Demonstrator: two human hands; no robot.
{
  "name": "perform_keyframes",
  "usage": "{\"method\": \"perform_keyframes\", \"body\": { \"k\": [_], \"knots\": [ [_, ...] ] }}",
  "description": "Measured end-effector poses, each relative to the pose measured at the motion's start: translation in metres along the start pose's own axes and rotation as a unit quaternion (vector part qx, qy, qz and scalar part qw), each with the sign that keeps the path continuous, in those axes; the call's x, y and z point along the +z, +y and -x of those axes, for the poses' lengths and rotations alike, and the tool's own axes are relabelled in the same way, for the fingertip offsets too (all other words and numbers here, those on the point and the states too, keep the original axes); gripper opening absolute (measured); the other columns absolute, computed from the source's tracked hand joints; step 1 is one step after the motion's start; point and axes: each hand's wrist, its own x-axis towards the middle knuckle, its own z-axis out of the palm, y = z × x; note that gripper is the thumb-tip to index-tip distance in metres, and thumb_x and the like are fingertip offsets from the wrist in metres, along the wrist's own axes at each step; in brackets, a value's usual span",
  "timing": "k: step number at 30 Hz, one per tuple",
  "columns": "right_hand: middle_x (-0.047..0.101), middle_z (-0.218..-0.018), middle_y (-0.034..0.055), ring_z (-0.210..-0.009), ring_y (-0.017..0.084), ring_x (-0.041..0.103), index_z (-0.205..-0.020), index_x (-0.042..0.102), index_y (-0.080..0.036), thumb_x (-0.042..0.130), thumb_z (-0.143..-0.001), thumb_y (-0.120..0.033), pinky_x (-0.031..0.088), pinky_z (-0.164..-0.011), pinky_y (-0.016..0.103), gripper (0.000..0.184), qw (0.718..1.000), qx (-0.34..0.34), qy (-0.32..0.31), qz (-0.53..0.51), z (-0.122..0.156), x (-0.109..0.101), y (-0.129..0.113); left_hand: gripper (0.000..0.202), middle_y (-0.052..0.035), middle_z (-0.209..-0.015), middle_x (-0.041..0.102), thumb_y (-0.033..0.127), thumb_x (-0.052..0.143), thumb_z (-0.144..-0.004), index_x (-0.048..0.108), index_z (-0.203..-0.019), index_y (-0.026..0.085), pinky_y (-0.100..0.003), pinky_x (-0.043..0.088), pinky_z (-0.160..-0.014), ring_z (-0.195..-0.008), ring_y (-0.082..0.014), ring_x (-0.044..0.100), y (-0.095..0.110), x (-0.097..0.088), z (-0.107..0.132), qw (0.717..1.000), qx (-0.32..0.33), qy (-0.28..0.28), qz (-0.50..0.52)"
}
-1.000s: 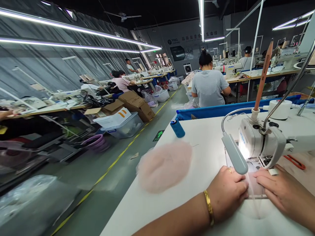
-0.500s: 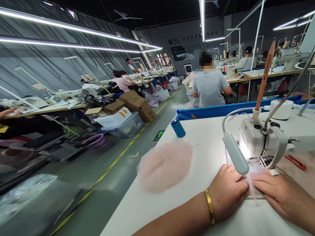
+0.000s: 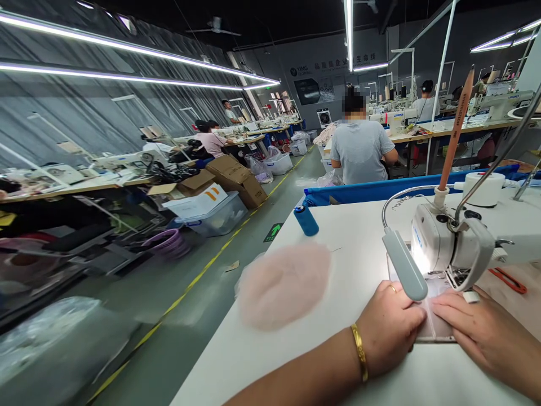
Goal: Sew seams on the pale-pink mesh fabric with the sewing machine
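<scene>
At the right, a white sewing machine (image 3: 433,237) stands over a small piece of sheer pale fabric (image 3: 434,318) with a narrow seam line or strip down it. My left hand (image 3: 386,327), wearing a gold ring and bracelet, has curled fingers, and its thumb and forefinger are closed at the fabric's left edge. On the other side my right hand (image 3: 486,332) lies with fingers stretched flat on the fabric, just in front of the presser area. A grey lamp head (image 3: 404,265) hides part of the left fingers. The needle is hard to make out.
A bundle of pale pink tulle (image 3: 285,287) lies on the white table (image 3: 338,361) at left. Behind it is a blue thread spool (image 3: 306,220). Red thread snips (image 3: 507,280) lie right of the machine. A pencil (image 3: 456,129) stands upright on the machine. A person (image 3: 359,146) sits beyond.
The narrow strip's loose end, which stuck out toward me over the table edge of the plate, has drawn in between my hands. Both hands stay nearly in place.
</scene>
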Motion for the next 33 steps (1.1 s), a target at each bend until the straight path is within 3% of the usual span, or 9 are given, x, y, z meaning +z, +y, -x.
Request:
{"method": "perform_keyframes", "body": {
  "k": [3, 8, 10, 12, 15, 19, 24, 28, 33],
  "knots": [
    [0.078, -0.127, 0.0030, -0.105, 0.027, 0.072, -0.121, 0.071, -0.029, 0.048, -0.095, -0.008, 0.055, -0.088, 0.040, 0.040, 1.000, -0.009, -0.019, -0.021, 0.000, -0.005, 0.001, 0.013, -0.0076, -0.105, 0.073, 0.016, 0.057, -0.096, 0.069, -0.097, 0.022, -0.038, 0.051, -0.089, -0.098, -0.0232, 0.067, 0.000, -0.001, 0.000, 1.000, -0.003, -0.018, 0.020],
    [0.074, -0.134, 0.0048, -0.109, 0.029, 0.071, -0.129, 0.068, -0.031, 0.070, -0.100, -0.043, 0.058, -0.088, 0.040, 0.032, 0.996, 0.004, -0.072, -0.059, 0.001, -0.005, 0.002, 0.016, -0.0075, -0.106, 0.071, 0.027, 0.067, -0.090, 0.064, -0.104, 0.021, -0.039, 0.052, -0.091, -0.098, -0.0253, 0.066, 0.001, -0.009, -0.001, 0.995, -0.048, -0.033, 0.076],
    [0.077, -0.119, 0.0055, -0.099, 0.026, 0.072, -0.115, 0.070, -0.028, 0.060, -0.106, -0.033, 0.058, -0.082, 0.038, 0.015, 0.995, 0.011, -0.063, -0.077, 0.000, -0.001, 0.000, 0.037, -0.0078, -0.111, 0.070, 0.035, 0.077, -0.082, 0.062, -0.113, 0.022, -0.040, 0.053, -0.092, -0.101, -0.0271, 0.065, 0.001, -0.009, -0.002, 0.993, -0.071, -0.032, 0.091],
    [0.077, -0.098, 0.0046, -0.085, 0.023, 0.072, -0.101, 0.069, -0.027, 0.045, -0.109, -0.021, 0.057, -0.073, 0.036, 0.026, 0.994, 0.027, -0.052, -0.094, -0.002, 0.003, -0.001, 0.055, -0.0080, -0.116, 0.068, 0.045, 0.087, -0.075, 0.061, -0.119, 0.023, -0.042, 0.053, -0.092, -0.104, -0.0289, 0.064, 0.002, -0.005, -0.004, 0.992, -0.088, -0.025, 0.088],
    [0.075, -0.092, 0.0030, -0.079, 0.022, 0.072, -0.101, 0.068, -0.028, 0.038, -0.112, -0.025, 0.057, -0.069, 0.035, 0.032, 0.989, 0.082, -0.028, -0.123, -0.004, 0.008, -0.003, 0.062, -0.0081, -0.116, 0.068, 0.055, 0.092, -0.071, 0.063, -0.116, 0.023, -0.042, 0.053, -0.090, -0.105, -0.0301, 0.063, 0.002, 0.004, -0.010, 0.991, -0.110, 0.005, 0.077],
    [0.079, -0.097, 0.0017, -0.085, 0.023, 0.077, -0.107, 0.071, -0.031, 0.041, -0.113, -0.038, 0.061, -0.072, 0.035, 0.031, 0.976, 0.155, 0.037, -0.145, -0.005, 0.009, -0.006, 0.032, -0.0069, -0.105, 0.070, 0.046, 0.082, -0.086, 0.066, -0.101, 0.022, -0.039, 0.052, -0.084, -0.099, -0.0276, 0.064, 0.005, 0.010, -0.019, 0.987, -0.120, 0.068, 0.083],
    [0.081, -0.103, -0.0016, -0.097, 0.022, 0.078, -0.108, 0.071, -0.034, 0.042, -0.113, -0.038, 0.062, -0.083, 0.033, 0.030, 0.973, 0.158, 0.034, -0.162, -0.011, 0.005, -0.011, 0.004, -0.0059, -0.099, 0.070, 0.025, 0.065, -0.092, 0.066, -0.092, 0.021, -0.039, 0.049, -0.087, -0.096, -0.0249, 0.064, 0.006, 0.007, -0.022, 0.986, -0.119, 0.102, 0.061],
    [0.078, -0.102, 0.0010, -0.092, 0.021, 0.074, -0.105, 0.069, -0.031, 0.041, -0.113, -0.032, 0.060, -0.080, 0.033, 0.029, 0.981, 0.108, 0.022, -0.162, -0.011, 0.001, -0.010, 0.008, -0.0061, -0.096, 0.071, 0.019, 0.059, -0.093, 0.066, -0.088, 0.020, -0.043, 0.046, -0.092, -0.097, -0.0249, 0.063, 0.005, 0.006, -0.018, 0.991, -0.072, 0.108, 0.014],
    [0.071, -0.086, 0.0027, -0.077, 0.019, 0.067, -0.093, 0.068, -0.026, 0.045, -0.110, -0.021, 0.052, -0.069, 0.031, 0.029, 0.991, -0.009, -0.049, -0.123, -0.005, -0.006, -0.006, 0.018, -0.0020, -0.084, 0.071, 0.013, 0.061, -0.094, 0.066, -0.078, 0.020, -0.037, 0.044, -0.081, -0.081, -0.0181, 0.061, 0.008, 0.010, -0.001, 0.999, 0.017, 0.043, -0.010]
  ]
}}
